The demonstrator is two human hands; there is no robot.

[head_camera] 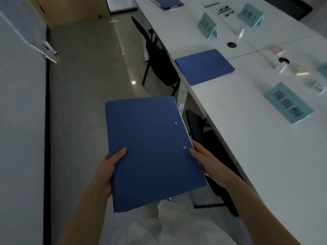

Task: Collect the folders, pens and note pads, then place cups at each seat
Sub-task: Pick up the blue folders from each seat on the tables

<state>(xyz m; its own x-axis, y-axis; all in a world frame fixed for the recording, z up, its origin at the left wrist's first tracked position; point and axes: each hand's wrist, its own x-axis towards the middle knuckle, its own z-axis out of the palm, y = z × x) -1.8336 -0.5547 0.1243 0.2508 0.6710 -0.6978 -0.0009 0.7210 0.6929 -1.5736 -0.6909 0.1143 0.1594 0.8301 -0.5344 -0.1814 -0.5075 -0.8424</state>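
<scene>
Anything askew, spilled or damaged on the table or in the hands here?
Nothing stands out. Both hands, left and right, hold a stack of blue folders flat. Another blue folder lies closed on the white table; name cards stand upright.

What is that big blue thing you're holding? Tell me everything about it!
It is a blue folder, flat and rectangular, with a matte cover that looks like card or plastic. Two small silver rivets sit near its right edge. It is closed, held about level above the floor beside the white table. The left hand grips its left edge and the right hand grips its right edge, thumbs on top. More edges underneath suggest a stack.
</scene>
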